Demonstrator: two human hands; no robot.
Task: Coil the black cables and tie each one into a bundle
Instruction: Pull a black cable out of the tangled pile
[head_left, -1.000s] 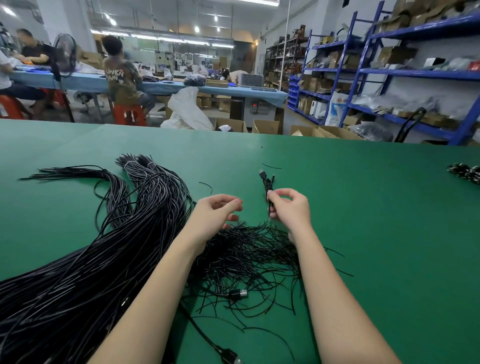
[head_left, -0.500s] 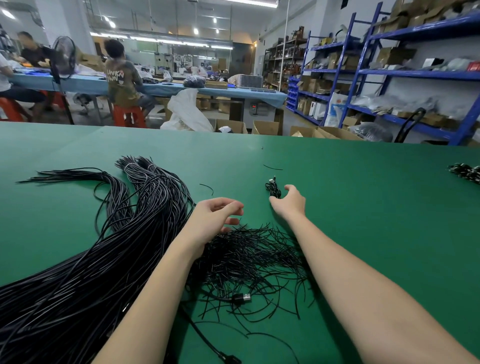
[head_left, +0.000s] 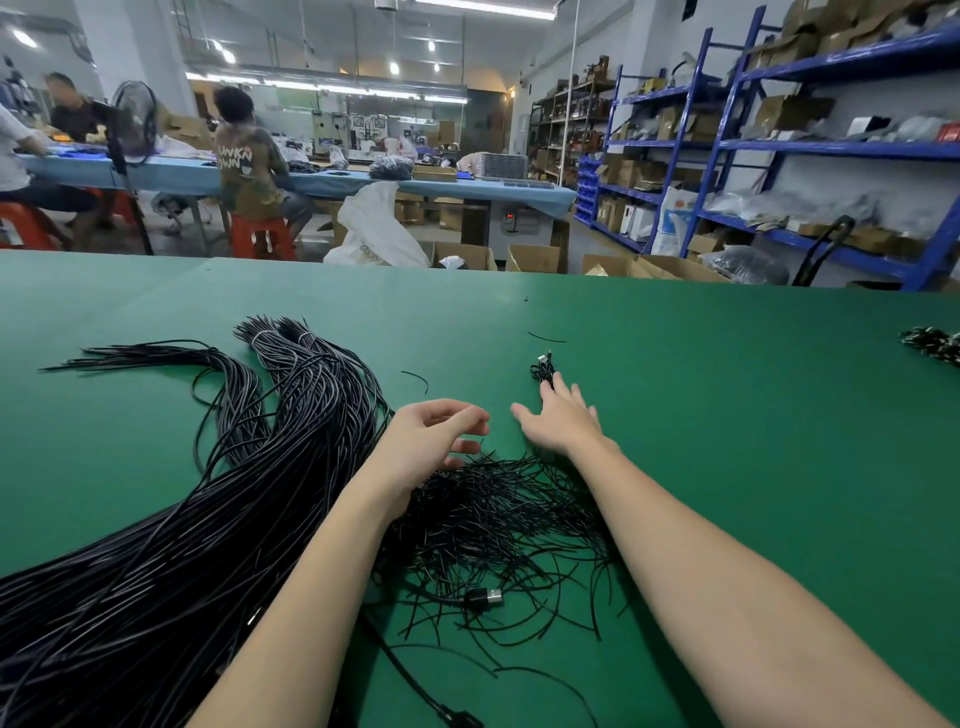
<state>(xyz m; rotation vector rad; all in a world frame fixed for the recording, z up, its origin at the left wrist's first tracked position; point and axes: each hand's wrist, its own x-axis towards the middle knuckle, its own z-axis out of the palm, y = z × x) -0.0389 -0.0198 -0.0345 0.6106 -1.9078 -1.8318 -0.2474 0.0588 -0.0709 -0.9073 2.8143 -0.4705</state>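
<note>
We see the right hand (head_left: 563, 423) stretched flat over the green bench (head_left: 727, 415), its grip wide, fingers straight and spread, holding nothing. Right at its fingertips, on the far side, lies a small tied bundle (head_left: 543, 368) of black cable; whether the fingertips touch it we cannot tell. The bundle's long axis runs away from us, with its plug ends pointing toward the far edge of the bench.

The left hand (head_left: 431, 441) hovers just beside the right one, palm turned inward, its grip loosely curved and holding nothing. Directly under its wrist and reaching toward us spreads a tangle of thin black ties (head_left: 498, 519), scattered in every direction. A cable plug (head_left: 483, 598) with a metal tip lies among them on our side of both hands, its tip pointing right.

To the left of the left hand runs the thick mass of loose black cables (head_left: 208, 519), its long axis going from the near left corner away toward the far side, where the ends fan into separate bunches. Far to the right of the right hand, at the bench edge, we see another dark bundle pile (head_left: 935, 345).
</note>
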